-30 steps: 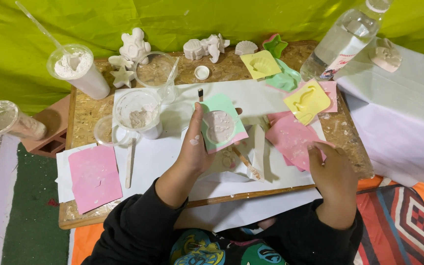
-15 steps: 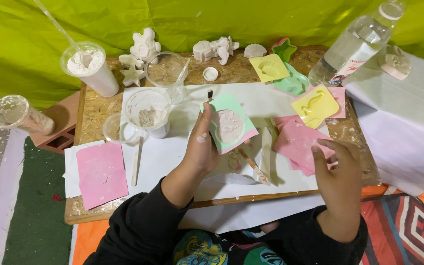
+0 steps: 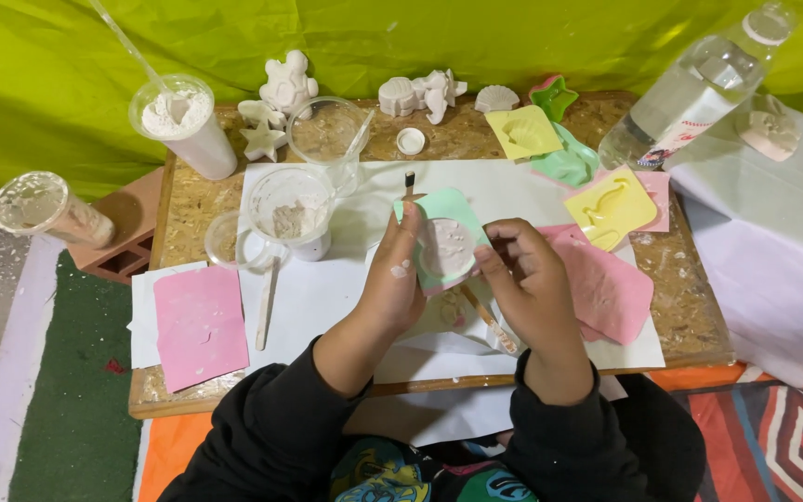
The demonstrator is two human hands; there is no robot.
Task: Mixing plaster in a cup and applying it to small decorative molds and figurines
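Chipboard table [image 3: 197,209], green mould [image 3: 443,244] gripped by left hand [image 3: 400,279] fingers, right hand [image 3: 532,284] fingers pinching its edge

Evenly and softly lit from above, bright, sharp throughout. Faint shadows only under the hands. Mild glare on the plastic bottle [image 3: 690,88]. Slight wide-angle bending towards the frame edges.

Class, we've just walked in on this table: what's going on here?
A person holds a green mould filled with white plaster above a small wooden table. The left hand grips its left edge; the right hand has its fingers on the right edge. Around it lie a pink mould, a yellow mould, a cup of white powder, finished plaster figures and a water bottle.
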